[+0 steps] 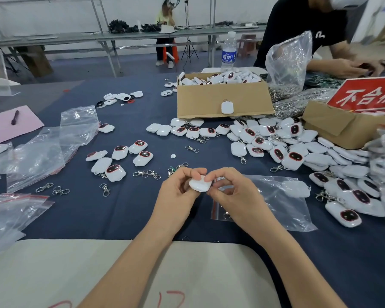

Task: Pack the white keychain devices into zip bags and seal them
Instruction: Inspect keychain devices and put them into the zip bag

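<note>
Head view, frame centre: left hand (178, 192) pinching white keychain device (198, 186), glossy rounded shell, plain side facing camera, long axis running roughly left-right, ring end hidden. Right hand (233, 190) pinching its right edge, hovering over zip bag (280, 205) lying lower right.

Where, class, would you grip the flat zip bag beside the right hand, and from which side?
Probably pinch the zip bag at its red-striped mouth, coming from the left: it lies flat, and that edge likely offers a lip.
</note>
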Tool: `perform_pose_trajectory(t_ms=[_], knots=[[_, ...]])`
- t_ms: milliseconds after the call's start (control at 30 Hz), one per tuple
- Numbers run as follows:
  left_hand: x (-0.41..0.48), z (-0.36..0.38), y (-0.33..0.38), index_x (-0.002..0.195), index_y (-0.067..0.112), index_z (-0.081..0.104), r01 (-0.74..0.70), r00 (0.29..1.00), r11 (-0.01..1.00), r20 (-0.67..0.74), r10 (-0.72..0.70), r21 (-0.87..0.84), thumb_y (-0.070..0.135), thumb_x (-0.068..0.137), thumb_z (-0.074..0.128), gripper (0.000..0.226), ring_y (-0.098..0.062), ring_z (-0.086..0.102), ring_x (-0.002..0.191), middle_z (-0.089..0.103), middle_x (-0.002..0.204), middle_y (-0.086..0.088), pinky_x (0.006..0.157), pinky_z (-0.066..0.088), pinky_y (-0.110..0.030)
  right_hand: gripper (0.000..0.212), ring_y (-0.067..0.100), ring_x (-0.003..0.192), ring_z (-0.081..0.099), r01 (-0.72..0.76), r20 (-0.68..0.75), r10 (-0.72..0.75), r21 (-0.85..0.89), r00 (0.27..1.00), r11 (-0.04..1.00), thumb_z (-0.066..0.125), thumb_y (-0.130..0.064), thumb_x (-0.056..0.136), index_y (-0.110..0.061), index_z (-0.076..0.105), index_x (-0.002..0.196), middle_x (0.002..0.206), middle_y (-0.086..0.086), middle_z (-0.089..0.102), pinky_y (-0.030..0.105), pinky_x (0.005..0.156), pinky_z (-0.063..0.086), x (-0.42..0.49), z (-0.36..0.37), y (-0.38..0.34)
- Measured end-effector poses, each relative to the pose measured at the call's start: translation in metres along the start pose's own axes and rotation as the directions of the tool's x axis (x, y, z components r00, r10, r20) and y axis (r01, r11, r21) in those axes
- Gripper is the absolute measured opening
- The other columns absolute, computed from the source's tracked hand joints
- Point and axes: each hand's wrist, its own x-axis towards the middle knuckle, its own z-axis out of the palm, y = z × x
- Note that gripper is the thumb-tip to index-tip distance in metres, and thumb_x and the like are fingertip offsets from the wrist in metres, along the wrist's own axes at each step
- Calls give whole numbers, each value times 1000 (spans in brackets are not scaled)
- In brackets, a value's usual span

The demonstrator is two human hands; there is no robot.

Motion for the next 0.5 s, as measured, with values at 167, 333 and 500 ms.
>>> perform_pose_trajectory(t_ms=[167, 333, 500], knots=[[0, 1, 1, 100, 13, 64, 11, 1000, 1000, 3, -11, -24, -2, 94, 64, 15, -10, 72, 98, 76, 106, 0, 81, 54, -16, 25, -2, 74, 63, -5, -4, 5, 32, 1000, 999, 71, -17, 92, -41, 67, 92, 92, -25, 68, 10, 63, 45, -1, -2, -2], [1, 2, 2, 122, 25, 67, 69, 997, 997, -24, -70, -42, 18, 104, 56, 23, -13, 74, 90, 77, 96, 7, 88, 57, -28, 22, 4, 81, 67, -44, -89, 58, 152, 994, 987, 61, -20, 99, -39, 65, 108, 89, -12, 73, 14, 72, 49, -1, -7, -4], [2, 1, -2, 122, 34, 62, 111, 988, 989, -118, -99, 98, 33, 106, 49, 21, -10, 51, 52, 55, 61, 6, 57, 46, -18, 24, 10, 84, 71, -31, -185, 146, 514, 972, 857, 54, -7, 102, -21, 74, 102, 87, 1, 77, 18, 80, 55, 5, -22, -12]])
